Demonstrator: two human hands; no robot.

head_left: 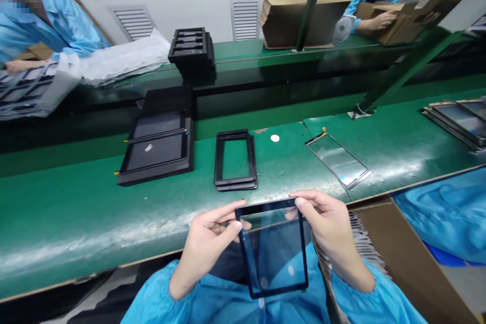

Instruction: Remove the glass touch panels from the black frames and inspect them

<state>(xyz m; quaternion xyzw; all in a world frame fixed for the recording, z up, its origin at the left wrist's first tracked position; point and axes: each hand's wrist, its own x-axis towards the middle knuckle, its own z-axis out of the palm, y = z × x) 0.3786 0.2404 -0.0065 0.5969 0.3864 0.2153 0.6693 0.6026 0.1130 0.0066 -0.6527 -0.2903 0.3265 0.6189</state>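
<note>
1. Hazard: I judge that the framed glass panel (275, 253) could swing or slip, because only its upper part is gripped and its lower edge hangs unsupported; bare fingertips could also smudge the glass.
2. Position: I see the panel between the two hands, tilted before the blue-sleeved body, at the near side of the green bench (83, 202).
3. Left hand (210, 238): nearly closed, pinching the upper left edge.
4. Right hand (328, 220): likewise, thumb in front, pinching the upper right corner.
</note>
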